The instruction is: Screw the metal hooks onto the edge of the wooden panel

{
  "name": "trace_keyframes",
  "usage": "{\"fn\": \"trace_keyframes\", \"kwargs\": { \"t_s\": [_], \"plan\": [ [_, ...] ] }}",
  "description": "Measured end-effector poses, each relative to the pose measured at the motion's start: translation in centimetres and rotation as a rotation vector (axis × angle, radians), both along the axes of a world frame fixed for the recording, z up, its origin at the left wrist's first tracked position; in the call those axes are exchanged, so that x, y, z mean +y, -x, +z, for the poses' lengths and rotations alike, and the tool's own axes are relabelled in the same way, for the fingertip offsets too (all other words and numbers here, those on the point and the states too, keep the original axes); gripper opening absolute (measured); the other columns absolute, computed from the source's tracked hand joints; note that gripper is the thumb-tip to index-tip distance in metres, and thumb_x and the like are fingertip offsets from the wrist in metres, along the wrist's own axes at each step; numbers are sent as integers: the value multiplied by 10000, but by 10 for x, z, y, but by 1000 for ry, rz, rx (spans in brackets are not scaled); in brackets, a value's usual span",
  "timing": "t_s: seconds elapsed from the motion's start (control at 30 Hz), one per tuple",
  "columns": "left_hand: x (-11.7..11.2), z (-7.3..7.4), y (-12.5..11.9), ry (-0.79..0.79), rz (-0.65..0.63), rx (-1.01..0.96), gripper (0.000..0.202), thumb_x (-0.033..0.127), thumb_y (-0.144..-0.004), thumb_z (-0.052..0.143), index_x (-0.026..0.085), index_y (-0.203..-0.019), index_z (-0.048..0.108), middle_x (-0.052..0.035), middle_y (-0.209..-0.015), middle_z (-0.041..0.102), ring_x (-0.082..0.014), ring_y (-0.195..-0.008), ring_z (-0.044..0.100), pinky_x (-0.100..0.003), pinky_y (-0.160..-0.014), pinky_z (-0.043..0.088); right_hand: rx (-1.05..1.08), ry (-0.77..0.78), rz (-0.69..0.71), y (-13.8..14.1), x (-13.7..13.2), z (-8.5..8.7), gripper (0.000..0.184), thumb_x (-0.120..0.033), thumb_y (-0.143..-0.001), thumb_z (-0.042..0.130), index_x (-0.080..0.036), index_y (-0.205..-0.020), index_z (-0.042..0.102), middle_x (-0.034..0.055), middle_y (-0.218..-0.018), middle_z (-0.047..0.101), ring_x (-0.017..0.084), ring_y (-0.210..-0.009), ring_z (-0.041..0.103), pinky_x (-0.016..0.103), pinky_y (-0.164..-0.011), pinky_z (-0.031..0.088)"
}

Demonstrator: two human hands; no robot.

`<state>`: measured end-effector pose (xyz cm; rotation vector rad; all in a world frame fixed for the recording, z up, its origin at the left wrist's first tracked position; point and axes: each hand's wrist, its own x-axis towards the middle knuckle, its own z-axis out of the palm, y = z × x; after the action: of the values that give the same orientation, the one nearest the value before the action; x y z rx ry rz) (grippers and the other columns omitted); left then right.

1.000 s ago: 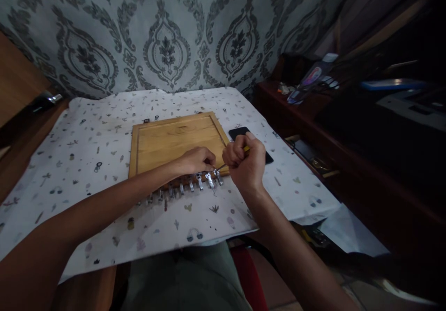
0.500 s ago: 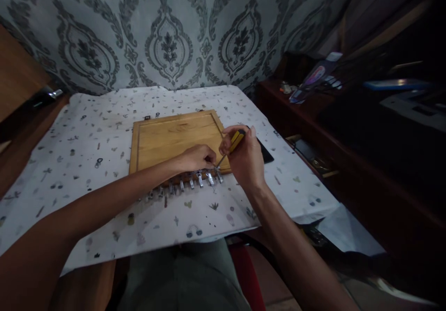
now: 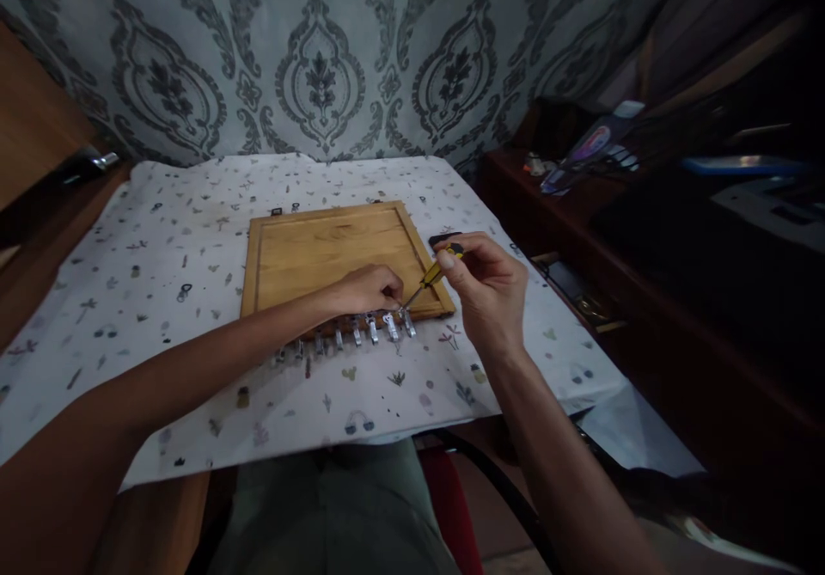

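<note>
A wooden board (image 3: pixel 322 253) lies on the patterned tablecloth (image 3: pixel 161 283). Along its near edge runs a row of several small metal hooks (image 3: pixel 361 331). My left hand (image 3: pixel 367 290) rests closed on the board's near edge, fingertips pinched at the rightmost hook (image 3: pixel 407 324). My right hand (image 3: pixel 490 287) holds a yellow-handled screwdriver (image 3: pixel 433 276) between thumb and fingers; its tip points down-left and meets the spot where the left fingers pinch.
A dark phone (image 3: pixel 444 238) lies partly hidden behind my right hand, right of the board. A dark wooden shelf (image 3: pixel 580 240) with clutter stands at the right. A patterned wall (image 3: pixel 322 59) rises behind the table. A red seat edge (image 3: pixel 451 506) shows below.
My right hand moved right and loosened from a fist to a fingertip grip on the screwdriver, which now tilts lower. The left hand stayed at the hook.
</note>
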<state>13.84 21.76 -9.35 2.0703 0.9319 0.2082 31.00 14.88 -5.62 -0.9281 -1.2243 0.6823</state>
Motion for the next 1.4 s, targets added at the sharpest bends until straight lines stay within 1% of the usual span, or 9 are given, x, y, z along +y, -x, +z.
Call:
{"fn": "trace_keyframes", "kwargs": {
  "t_s": [0.17,0.43,0.6,0.77,0.87,1.07,1.2,1.27,1.4],
  "plan": [
    [-3,4,0,1,-6,0,79,156,-765,640,145,-692,665,13,-676,611,-122,-669,517,-250,-626,335,83,133,139,-3,-5,5,441,-498,-693,941,-235,-769,595,-47,-654,667,63,-375,432,220,-351,333],
    [-6,8,1,4,10,8,82,196,-761,630,155,-691,643,25,-660,564,-126,-653,484,-265,-636,328,-125,170,322,-21,-5,5,533,-524,-757,901,-282,-1193,711,17,-997,751,106,-521,649,289,-547,584],
    [-5,6,2,-5,4,-2,93,169,-760,624,153,-671,605,32,-636,524,-118,-643,459,-264,-646,321,-152,192,280,-17,-7,7,472,-556,-707,918,-234,-1005,746,17,-903,760,110,-471,623,271,-441,543],
    [-2,2,1,-13,-22,-25,92,159,-773,629,153,-687,597,24,-676,545,-121,-686,488,-255,-679,361,-141,190,180,-11,-5,3,487,-519,-596,986,-220,-768,642,-48,-646,634,84,-428,509,219,-357,440],
    [-1,1,1,-20,-31,-34,97,166,-785,621,151,-692,599,24,-671,539,-119,-683,482,-250,-681,367,-153,181,158,-9,-4,1,531,-549,-593,978,-230,-756,586,-67,-619,591,84,-436,517,208,-368,443],
    [-3,3,1,-25,-34,-43,113,150,-771,605,152,-662,575,32,-639,505,-104,-650,445,-241,-637,332,-140,194,235,-13,-4,2,513,-525,-619,974,-232,-782,586,-10,-809,745,106,-480,612,241,-423,544],
    [-4,3,0,-28,-32,-50,101,145,-753,610,151,-656,581,28,-649,536,-112,-662,484,-241,-643,350,-196,198,361,-20,-3,2,485,-531,-718,918,-234,-1040,710,28,-917,782,162,-655,728,306,-601,644],
    [-3,3,0,-30,-31,-51,88,151,-753,611,149,-665,596,26,-651,553,-117,-666,503,-243,-653,364,-220,207,383,-22,-3,1,495,-542,-751,891,-223,-1097,736,42,-956,786,159,-635,730,330,-631,655],
    [-3,3,0,-30,-21,-42,59,166,-749,624,149,-693,630,23,-654,580,-125,-668,524,-249,-667,381,-197,227,316,-16,-2,-1,454,-537,-656,949,-212,-878,724,6,-795,742,138,-508,659,289,-487,592]
  ]
}}
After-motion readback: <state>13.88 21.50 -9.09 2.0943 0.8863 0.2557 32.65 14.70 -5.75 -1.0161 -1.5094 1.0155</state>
